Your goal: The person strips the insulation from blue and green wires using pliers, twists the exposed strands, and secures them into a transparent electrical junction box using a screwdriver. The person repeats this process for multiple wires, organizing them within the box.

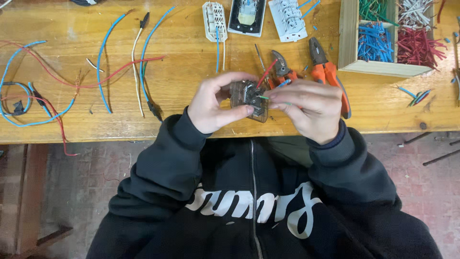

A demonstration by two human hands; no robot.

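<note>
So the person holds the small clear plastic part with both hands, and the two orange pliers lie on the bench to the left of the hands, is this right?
Not quite. In the head view the orange pliers lie to the right of and beyond the hands, not left. Both the left hand and the right hand do hold the clear plastic part.

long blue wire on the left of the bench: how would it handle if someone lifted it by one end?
The long blue wire lies in loose curves on the wooden bench, so it would probably droop and trail rather than stay straight. It looks thin, likely light for its length. It crosses a red wire and sits close to a white wire, so lifting may drag those along.
</note>
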